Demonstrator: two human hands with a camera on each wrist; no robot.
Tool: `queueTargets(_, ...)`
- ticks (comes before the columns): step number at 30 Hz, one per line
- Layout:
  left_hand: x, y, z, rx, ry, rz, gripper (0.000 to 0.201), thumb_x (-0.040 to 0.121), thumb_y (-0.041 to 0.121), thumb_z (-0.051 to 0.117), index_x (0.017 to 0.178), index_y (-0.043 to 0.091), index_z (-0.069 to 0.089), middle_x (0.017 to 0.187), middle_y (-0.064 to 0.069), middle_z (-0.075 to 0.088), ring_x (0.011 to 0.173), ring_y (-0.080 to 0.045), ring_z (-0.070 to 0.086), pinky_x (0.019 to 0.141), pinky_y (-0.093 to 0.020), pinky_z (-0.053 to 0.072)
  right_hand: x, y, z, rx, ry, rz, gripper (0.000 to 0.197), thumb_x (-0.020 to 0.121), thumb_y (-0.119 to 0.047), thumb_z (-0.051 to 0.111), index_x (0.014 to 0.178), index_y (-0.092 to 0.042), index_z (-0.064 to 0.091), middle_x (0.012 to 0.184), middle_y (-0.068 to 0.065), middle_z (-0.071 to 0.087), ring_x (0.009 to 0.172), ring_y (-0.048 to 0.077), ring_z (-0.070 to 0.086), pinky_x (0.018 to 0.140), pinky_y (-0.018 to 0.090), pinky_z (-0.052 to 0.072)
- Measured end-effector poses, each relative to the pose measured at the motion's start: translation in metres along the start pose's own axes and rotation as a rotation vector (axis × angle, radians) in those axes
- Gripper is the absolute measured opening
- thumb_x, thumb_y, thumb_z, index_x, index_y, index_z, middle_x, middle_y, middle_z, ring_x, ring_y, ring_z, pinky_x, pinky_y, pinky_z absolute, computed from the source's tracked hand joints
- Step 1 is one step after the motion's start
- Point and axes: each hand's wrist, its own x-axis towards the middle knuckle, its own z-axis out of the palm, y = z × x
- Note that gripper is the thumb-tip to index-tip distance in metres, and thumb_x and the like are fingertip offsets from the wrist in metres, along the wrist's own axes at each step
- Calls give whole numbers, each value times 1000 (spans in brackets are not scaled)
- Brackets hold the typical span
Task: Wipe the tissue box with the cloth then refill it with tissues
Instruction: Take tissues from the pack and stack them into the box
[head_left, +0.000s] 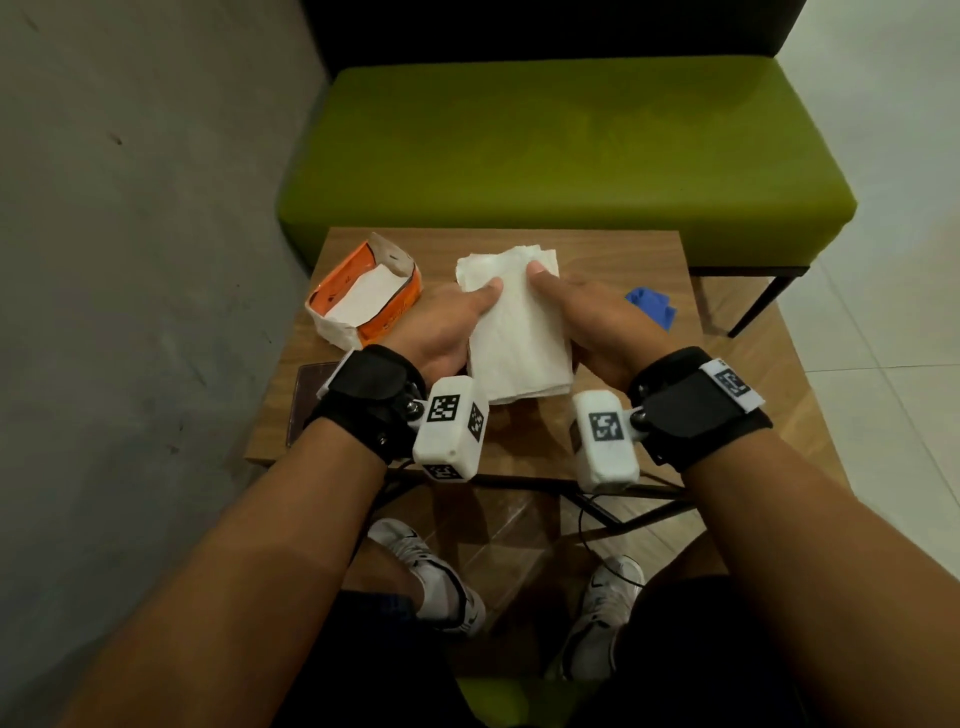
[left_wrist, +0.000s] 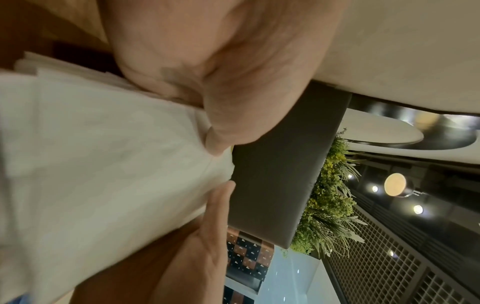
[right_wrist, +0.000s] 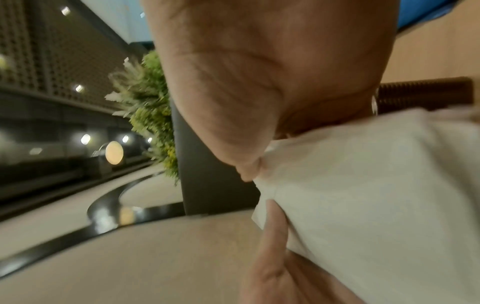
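Tissues (head_left: 517, 322) held above tabletop (head_left: 613, 249), left hand (head_left: 447, 325) and right hand (head_left: 597, 317) pinching opposite edges, thumbs on top. Tissue box (head_left: 363, 293) lies open, left. Risk: loose stack fans apart or snags at opening.

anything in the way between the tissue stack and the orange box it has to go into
Nothing visible blocks it. Both hands, left hand and right hand, hold the tissue stack; the orange tissue box lies open-topped just left, with bare table between.

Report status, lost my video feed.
Both hands, left and right, grip tissue stack. Tissue box open, left of stack. Nothing between them.
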Motion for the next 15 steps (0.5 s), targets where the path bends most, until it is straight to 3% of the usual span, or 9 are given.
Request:
queueTargets(2,-1,3,-3,53,-56,-17,37,113,21,54,143,0,57,131,-18,74,114,-31,75,87,-45,64,-3,-3,-6,91,-52,33,39,108,-44,55,129,-12,64,114,7,79,97,22,79,62,33,61)
queueTargets(5,-1,8,-7,106,-94,-21,38,111,23,57,141,1,59,129,-18,75,107,-28,78,79,-40,67,-5,0,-6,136,-102,71,27,108,-28,60,127,-9,64,104,7,79,77,19,79,49,28,58)
queueTargets(8,0,13,-15,77,-85,-61,47,105,31,67,139,-1,63,129,-18,76,111,-30,78,89,-44,66,1,2,-3,299,-25,51,33,108,-19,59,138,-5,59,113,8,78,91,21,79,65,34,65)
queueTargets(12,-6,3,-24,-33,-66,-95,44,101,38,71,134,10,66,126,-12,76,111,-27,76,93,-44,65,11,8,4,590,153,-88,37,111,-11,52,148,-6,50,133,12,71,108,23,74,80,38,65)
queueTargets(15,-8,-11,-22,-139,-48,-65,45,104,29,68,144,9,59,131,-13,76,122,-30,73,96,-47,62,14,18,11,611,174,-107,38,108,-7,56,146,-7,53,135,14,71,112,27,74,83,40,66)
